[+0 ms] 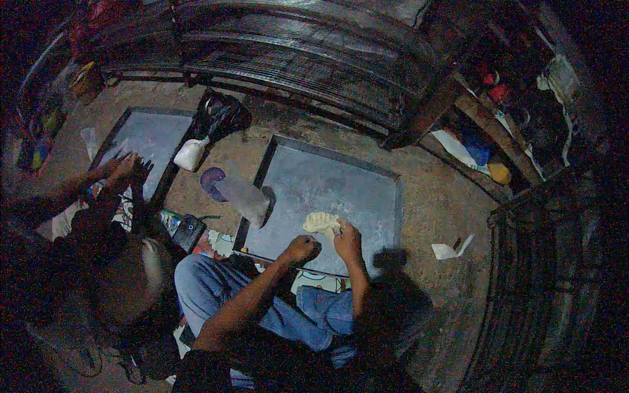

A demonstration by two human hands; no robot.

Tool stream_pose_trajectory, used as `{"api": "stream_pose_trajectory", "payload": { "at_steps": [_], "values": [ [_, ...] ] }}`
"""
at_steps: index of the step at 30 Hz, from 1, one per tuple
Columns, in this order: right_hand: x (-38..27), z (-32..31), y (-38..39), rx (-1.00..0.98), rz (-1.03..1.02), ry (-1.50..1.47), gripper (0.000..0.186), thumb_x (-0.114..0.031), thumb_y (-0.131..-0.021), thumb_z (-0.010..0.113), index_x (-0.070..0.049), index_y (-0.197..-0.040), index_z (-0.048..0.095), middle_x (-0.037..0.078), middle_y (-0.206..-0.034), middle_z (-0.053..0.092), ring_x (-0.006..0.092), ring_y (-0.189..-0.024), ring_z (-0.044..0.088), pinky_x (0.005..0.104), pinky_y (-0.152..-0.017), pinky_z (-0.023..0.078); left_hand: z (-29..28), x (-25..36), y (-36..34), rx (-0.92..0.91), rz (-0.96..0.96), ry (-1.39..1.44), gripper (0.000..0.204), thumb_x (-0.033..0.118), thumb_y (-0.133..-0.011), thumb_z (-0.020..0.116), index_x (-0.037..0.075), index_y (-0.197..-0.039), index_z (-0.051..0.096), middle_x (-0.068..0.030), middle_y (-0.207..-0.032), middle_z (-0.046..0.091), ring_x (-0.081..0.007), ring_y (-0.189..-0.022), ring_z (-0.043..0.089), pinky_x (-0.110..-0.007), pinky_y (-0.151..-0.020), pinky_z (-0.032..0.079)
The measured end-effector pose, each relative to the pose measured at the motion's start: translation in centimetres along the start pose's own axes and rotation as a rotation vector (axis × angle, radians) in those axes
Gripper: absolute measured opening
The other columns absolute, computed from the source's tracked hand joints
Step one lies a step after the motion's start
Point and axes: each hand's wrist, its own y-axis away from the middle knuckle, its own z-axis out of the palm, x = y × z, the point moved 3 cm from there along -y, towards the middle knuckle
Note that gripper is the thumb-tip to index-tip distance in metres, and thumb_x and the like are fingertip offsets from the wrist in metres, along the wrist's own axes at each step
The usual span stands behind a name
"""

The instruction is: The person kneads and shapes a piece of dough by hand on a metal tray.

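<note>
In front of me a shallow grey metal tray (327, 177) lies on the floor. Over its near part is a pale, ridged piece that looks like dough (321, 222). My right hand (348, 240) pinches the right end of this piece between thumb and fingers. Just left of it, my left hand (304, 249) is curled closed by the tray's near edge. What it holds, if anything, is hidden. A translucent greyish plastic bag (244, 198) lies across the tray's left rim, beside a purple curved thing (213, 183).
At left, another person's hands (128, 167) are over a second tray (154, 128). A white-filled bag (190, 154) and black plastic bag (221, 116) lie between the trays. Folded white paper (452, 249) lies right. Metal bars (295, 52) run behind; a wooden frame (485, 111) stands far right.
</note>
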Motion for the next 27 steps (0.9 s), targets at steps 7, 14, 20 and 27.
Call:
{"api": "stream_pose_trajectory", "payload": {
  "at_steps": [7,14,20,27],
  "values": [
    [2.8,1.6,-0.7,0.122,-0.057,-0.251,0.030,0.004,-0.078,0.057,0.003,-0.109,0.056,0.016,-0.093,0.065,0.0240,-0.087,0.063,0.0332,-0.075,0.049,0.5,-6.6,-2.4,0.179,0.187,-0.212,0.030,0.030,-0.078,0.053,0.001,-0.075,0.062,-0.0125,-0.070,0.062,-0.0257,-0.067,0.061,-0.038,-0.064,0.047],
    [5.9,-1.3,-1.6,0.235,0.201,-0.837,0.043,0.005,-0.075,0.060,0.002,-0.116,0.051,0.010,-0.103,0.061,0.0208,-0.094,0.059,0.0332,-0.081,0.050,0.4,-2.0,-0.6,0.102,-0.089,-0.003,0.032,0.032,-0.077,0.055,0.001,-0.079,0.063,-0.0170,-0.076,0.064,-0.0307,-0.075,0.062,-0.040,-0.070,0.048],
    [5.3,-7.8,-1.9,0.317,-0.035,-0.858,0.029,-0.002,-0.082,0.060,0.001,-0.109,0.051,0.007,-0.100,0.058,0.0166,-0.096,0.055,0.0294,-0.078,0.048,0.2,3.2,0.6,-0.015,-0.201,-0.134,0.033,0.033,-0.080,0.055,0.002,-0.090,0.062,-0.0198,-0.087,0.064,-0.0307,-0.082,0.063,-0.039,-0.070,0.048],
    [0.4,-7.3,-0.4,0.013,-0.165,-0.424,0.030,-0.008,-0.080,0.067,-0.006,-0.109,0.061,0.010,-0.101,0.065,0.0167,-0.094,0.060,0.0290,-0.084,0.047,2.1,1.6,-1.8,-0.203,-0.049,1.122,0.047,0.047,-0.092,0.043,0.015,-0.126,0.049,-0.0138,-0.118,0.058,-0.0282,-0.104,0.058,-0.046,-0.086,0.047]
  ]
}}
